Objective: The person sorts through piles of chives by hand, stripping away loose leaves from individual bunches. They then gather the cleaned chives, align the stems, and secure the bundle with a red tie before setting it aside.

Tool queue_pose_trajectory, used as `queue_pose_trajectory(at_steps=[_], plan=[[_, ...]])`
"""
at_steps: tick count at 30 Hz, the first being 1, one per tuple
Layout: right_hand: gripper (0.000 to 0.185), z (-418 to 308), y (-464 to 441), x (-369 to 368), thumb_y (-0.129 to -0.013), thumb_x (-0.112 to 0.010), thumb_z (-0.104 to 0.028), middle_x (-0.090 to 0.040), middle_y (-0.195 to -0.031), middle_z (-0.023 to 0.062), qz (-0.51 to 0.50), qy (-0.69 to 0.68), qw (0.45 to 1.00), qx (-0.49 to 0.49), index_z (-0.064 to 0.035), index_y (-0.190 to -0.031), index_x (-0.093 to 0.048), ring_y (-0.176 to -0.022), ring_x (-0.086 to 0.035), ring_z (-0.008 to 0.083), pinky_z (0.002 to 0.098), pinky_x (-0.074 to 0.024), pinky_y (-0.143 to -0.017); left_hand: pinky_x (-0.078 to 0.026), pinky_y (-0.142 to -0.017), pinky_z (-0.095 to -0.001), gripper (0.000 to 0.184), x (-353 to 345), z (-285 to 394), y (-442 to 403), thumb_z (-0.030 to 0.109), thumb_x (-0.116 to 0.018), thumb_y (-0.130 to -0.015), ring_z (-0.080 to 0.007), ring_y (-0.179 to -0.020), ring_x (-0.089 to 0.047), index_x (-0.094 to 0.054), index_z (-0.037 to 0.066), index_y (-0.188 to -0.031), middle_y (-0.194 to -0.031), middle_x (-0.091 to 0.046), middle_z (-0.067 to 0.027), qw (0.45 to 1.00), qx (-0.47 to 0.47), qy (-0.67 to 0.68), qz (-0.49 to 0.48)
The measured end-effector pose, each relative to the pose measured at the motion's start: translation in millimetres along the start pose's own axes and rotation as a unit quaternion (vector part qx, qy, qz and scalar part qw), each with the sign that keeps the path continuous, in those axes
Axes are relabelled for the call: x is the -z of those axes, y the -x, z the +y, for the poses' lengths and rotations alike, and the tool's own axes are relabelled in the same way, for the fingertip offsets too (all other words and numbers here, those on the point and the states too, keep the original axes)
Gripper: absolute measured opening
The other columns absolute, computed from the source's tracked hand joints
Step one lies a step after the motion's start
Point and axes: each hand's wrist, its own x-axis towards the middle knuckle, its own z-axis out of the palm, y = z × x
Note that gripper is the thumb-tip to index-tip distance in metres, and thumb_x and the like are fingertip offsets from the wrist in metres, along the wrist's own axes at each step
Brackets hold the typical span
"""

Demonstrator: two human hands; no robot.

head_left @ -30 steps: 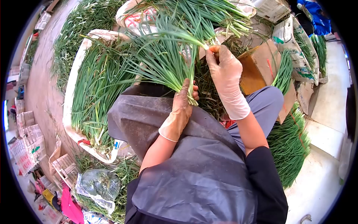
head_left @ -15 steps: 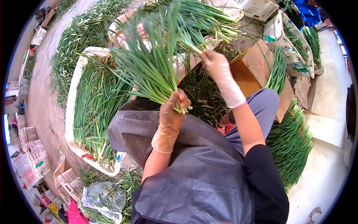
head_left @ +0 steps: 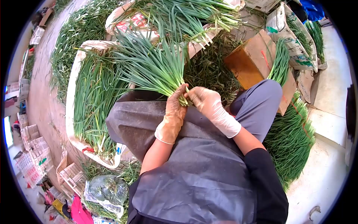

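My left hand (head_left: 176, 102), in a stained thin glove, is closed around the pale stem ends of a bunch of chives (head_left: 158, 71). The long green leaves fan out up and to the left. My right hand (head_left: 203, 99), in a whitish glove with dirty fingers, touches the stem ends beside my left hand. Its fingers are pinched on a chive stem (head_left: 187, 89) at the bunch's right edge. Just beyond the hands, a loose pile of chives (head_left: 209, 15) lies with its pale ends to the right.
A white-rimmed crate (head_left: 71, 108) of chives stands at the left. Cut-leaf scraps (head_left: 209, 74) lie below the pile. At the right are a cardboard box (head_left: 248, 56), a large tied bundle (head_left: 289, 145) and a white crate (head_left: 298, 56). A clear plastic bag (head_left: 108, 192) sits at lower left.
My right hand has come down and left from the pile to the stem ends in my left hand. The held bunch has lowered slightly, its leaves now spread more to the left.
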Motion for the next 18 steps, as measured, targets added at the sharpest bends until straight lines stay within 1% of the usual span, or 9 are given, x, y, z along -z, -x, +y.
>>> queue_pose_trajectory(at_steps=[2,4,6,10,12,14,16,17,18], plan=[[0.028,12,-17,2,-0.086,-0.059,-0.034,-0.061,-0.071,0.0128,-0.028,-0.194,0.971,-0.140,-0.0068,-0.095,-0.060,-0.065,-0.061,0.0252,0.0336,-0.0477,-0.061,-0.046,-0.051,-0.0222,0.016,-3,1,3,0.012,-0.068,-0.080,-0.0094,-0.056,-0.054,-0.064,0.001,-0.089,-0.070,-0.060,-0.0009,1.000,0.005,-0.024,0.000],[0.032,16,-39,-14,-0.085,-0.062,-0.033,-0.062,-0.073,0.0052,0.035,-0.361,0.918,-0.160,-0.0008,-0.086,-0.062,-0.067,-0.057,0.0150,0.0303,-0.0455,-0.064,-0.045,-0.050,-0.0224,0.015,-3,0,4,0.013,-0.069,-0.079,-0.0098,-0.055,-0.054,-0.064,0.001,-0.087,-0.069,-0.059,-0.0012,0.999,0.012,-0.047,-0.001],[0.031,20,-49,-14,-0.084,-0.064,-0.030,-0.059,-0.071,0.0020,-0.042,-0.473,0.843,-0.252,0.0005,-0.082,-0.061,-0.064,-0.053,0.0101,0.0270,-0.0437,-0.062,-0.046,-0.053,-0.0224,0.013,-1,0,0,0.010,-0.067,-0.078,-0.0101,-0.058,-0.056,-0.064,0.002,-0.088,-0.075,-0.062,-0.0018,0.996,0.012,-0.091,-0.018],[0.027,21,-51,-25,-0.083,-0.063,-0.027,-0.056,-0.068,0.0000,0.023,-0.425,0.888,-0.174,-0.0007,-0.079,-0.060,-0.061,-0.049,0.0067,0.0232,-0.0402,-0.057,-0.045,-0.053,-0.0220,0.017,2,-1,-4,0.013,-0.068,-0.078,-0.0094,-0.055,-0.052,-0.064,0.001,-0.089,-0.072,-0.061,-0.0008,0.994,-0.032,-0.093,0.056],[0.021,16,-40,2,-0.084,-0.059,-0.022,-0.054,-0.065,-0.0008,-0.062,-0.410,0.883,-0.219,-0.0033,-0.075,-0.059,-0.059,-0.047,0.0065,0.0220,-0.0367,-0.054,-0.045,-0.052,-0.0218,0.016,6,-3,-11,0.012,-0.068,-0.077,-0.0088,-0.056,-0.053,-0.064,0.001,-0.088,-0.072,-0.061,-0.0009,0.997,-0.033,-0.065,0.035],[0.021,19,-24,30,-0.084,-0.057,-0.022,-0.053,-0.063,-0.0015,-0.104,-0.483,0.853,-0.167,-0.0047,-0.072,-0.058,-0.058,-0.045,0.0061,0.0218,-0.0347,-0.053,-0.045,-0.052,-0.0214,0.017,6,2,-16,0.014,-0.069,-0.076,-0.0082,-0.056,-0.053,-0.064,0.002,-0.087,-0.076,-0.063,-0.0015,0.994,-0.052,-0.076,0.065],[0.025,47,-15,53,-0.084,-0.058,-0.027,-0.058,-0.073,0.0025,-0.332,-0.370,0.847,-0.186,-0.0034,-0.076,-0.061,-0.067,-0.052,0.0093,0.0235,-0.0414,-0.061,-0.044,-0.050,-0.0214,0.018,-6,8,-5,0.017,-0.069,-0.075,-0.0084,-0.054,-0.053,-0.065,0.003,-0.085,-0.073,-0.062,-0.0016,0.988,-0.073,-0.112,0.082],[0.027,57,-9,51,-0.084,-0.060,-0.029,-0.059,-0.079,0.0040,-0.274,-0.178,0.932,-0.156,-0.0027,-0.082,-0.063,-0.074,-0.054,0.0110,0.0247,-0.0431,-0.067,-0.043,-0.048,-0.0221,0.019,-7,6,-5,0.018,-0.069,-0.074,-0.0088,-0.052,-0.053,-0.065,0.003,-0.084,-0.071,-0.062,-0.0017,0.987,-0.070,-0.126,0.076],[0.030,61,-9,43,-0.084,-0.061,-0.031,-0.061,-0.086,0.0055,-0.188,0.020,0.974,-0.125,-0.0019,-0.088,-0.065,-0.081,-0.056,0.0127,0.0259,-0.0448,-0.072,-0.043,-0.047,-0.0227,0.019,-7,5,-7,0.019,-0.069,-0.074,-0.0092,-0.050,-0.052,-0.065,0.003,-0.084,-0.068,-0.061,-0.0018,0.986,-0.058,-0.141,0.068]])
